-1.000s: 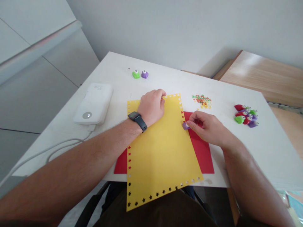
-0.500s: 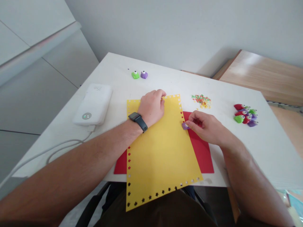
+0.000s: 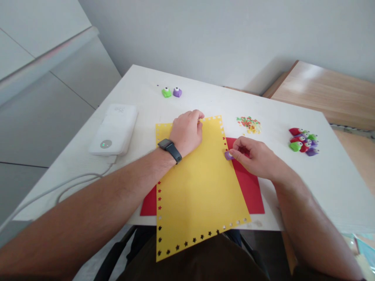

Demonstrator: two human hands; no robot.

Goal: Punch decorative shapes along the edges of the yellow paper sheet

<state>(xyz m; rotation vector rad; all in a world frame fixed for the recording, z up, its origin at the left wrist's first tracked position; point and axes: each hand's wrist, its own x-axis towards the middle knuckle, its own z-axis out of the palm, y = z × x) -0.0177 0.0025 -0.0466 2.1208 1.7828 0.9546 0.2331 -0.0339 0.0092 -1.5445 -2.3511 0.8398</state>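
Observation:
A yellow sheet of paper (image 3: 199, 175) has small shapes, several of them stars, punched along its edges. My left hand (image 3: 187, 128), with a dark watch at the wrist, rests on the sheet's upper part. Its fingers are curled down at the top edge, their tips partly hidden. At the sheet's right edge, my right hand (image 3: 249, 154) is closed on a small purple craft punch (image 3: 228, 156), mostly covered by thumb and fingers. Red paper (image 3: 249, 191) lies beneath the yellow sheet, whose lower end hangs past the table's front edge.
Green and purple punches (image 3: 172, 92) stand at the back. Punched-out paper bits (image 3: 249, 124) lie in a pile right of the sheet. Several red, green and purple punches (image 3: 304, 142) are grouped farther right. A white power bank (image 3: 114, 128) with a cable (image 3: 79, 177) sits at left.
Both hands, the sheet and the purple punch hold nearly the same positions. The whole view has shifted very slightly.

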